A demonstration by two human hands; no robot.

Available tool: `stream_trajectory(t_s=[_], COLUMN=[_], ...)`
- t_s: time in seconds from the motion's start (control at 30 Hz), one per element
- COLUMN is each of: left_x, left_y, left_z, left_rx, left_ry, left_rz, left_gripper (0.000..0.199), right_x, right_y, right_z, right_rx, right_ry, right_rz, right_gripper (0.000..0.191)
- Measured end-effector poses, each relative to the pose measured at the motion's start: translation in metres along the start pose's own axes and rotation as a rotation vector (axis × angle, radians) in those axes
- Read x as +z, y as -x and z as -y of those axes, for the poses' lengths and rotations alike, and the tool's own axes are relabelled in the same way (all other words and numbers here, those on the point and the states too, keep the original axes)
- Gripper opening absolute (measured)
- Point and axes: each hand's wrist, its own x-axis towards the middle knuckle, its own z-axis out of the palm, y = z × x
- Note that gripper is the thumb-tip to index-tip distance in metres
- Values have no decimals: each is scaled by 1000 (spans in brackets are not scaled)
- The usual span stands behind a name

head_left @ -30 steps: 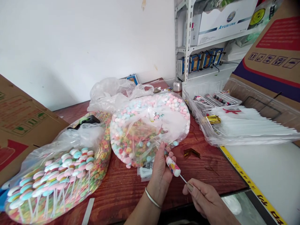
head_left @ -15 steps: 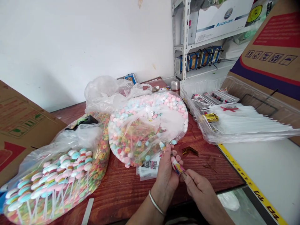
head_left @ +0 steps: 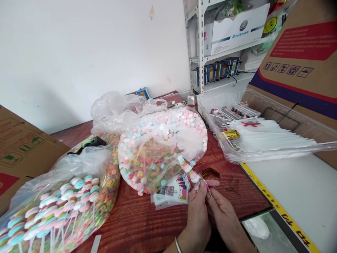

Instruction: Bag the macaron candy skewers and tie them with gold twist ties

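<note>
A marshmallow skewer (head_left: 188,168) in a clear printed bag slants up from my hands, its pastel pieces showing through the film. My left hand (head_left: 198,212) is closed round the lower end of it, thumb on top. Pressed against that hand, my right hand (head_left: 221,210) pinches the bag's bottom end; the fingers partly hide what lies between them. Just left of my hands lies a stack of flat printed bags (head_left: 171,192). Gold twist ties (head_left: 211,172) rest on the red-brown table beyond my fingers.
A large bag of marshmallows and cereal rings (head_left: 195,123) lies ahead. Marshmallow skewers (head_left: 60,207) are piled on another bag at left. A clear plastic tray (head_left: 265,156) holds white sticks (head_left: 273,135) and gold ties (head_left: 231,134). Cardboard boxes (head_left: 23,147) flank the table.
The bagged skewer now sticks out above my left hand, where fingers covered much of it before. Both hands have moved slightly right and closer together. The camera view has shifted a little.
</note>
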Motion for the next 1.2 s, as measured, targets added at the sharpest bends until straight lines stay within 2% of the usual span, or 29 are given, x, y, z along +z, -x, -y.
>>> stream_trajectory(t_s=[0.13,0.27,0.37,0.43,0.47,0.53,0.63,0.67,0.73,0.83,0.93,1.03,1.1,1.13,1.2], left_x=[-2,-4,-9,-15,-17,-22,-24,-24,-25,-30,-37,-40,-41,-42,-47], left_y=[-1,1,2,0,-1,-4,-8,-9,-8,-4,1,3,1,-2,-8], left_z=[1,-4,-9,-11,-10,-8,-7,-8,-14,-26,-33,-32,-32,-33,-39], left_rx=[2,-79,-95,-69,-49,-10,42,47,13,-130,-220,-213,-191,-162,-46], left_ry=[25,116,170,110,62,-30,-126,-144,-151,-125,-104,-83,-88,-104,-177], left_rz=[-23,99,193,185,159,94,46,52,113,269,388,470,451,415,320], left_gripper=[27,26,30,28,26,22,18,17,18,26,29,28,28,28,27], right_x=[3,5,4,3,2,1,1,2,4,7,9,11,7,2,-19], right_y=[3,-1,-3,-2,-1,1,3,4,4,7,12,16,15,14,12], right_z=[3,5,7,9,10,11,12,11,8,2,-2,0,3,6,10], right_rx=[1,44,171,236,258,231,19,-21,30,212,282,300,284,249,77], right_ry=[-17,-364,-623,-717,-721,-574,-227,-211,-381,-688,-721,-673,-626,-571,-253], right_rz=[-107,-143,-45,51,77,54,-103,-127,-83,105,291,439,456,426,258], right_gripper=[39,32,37,37,36,35,32,30,28,32,40,44,42,39,27])
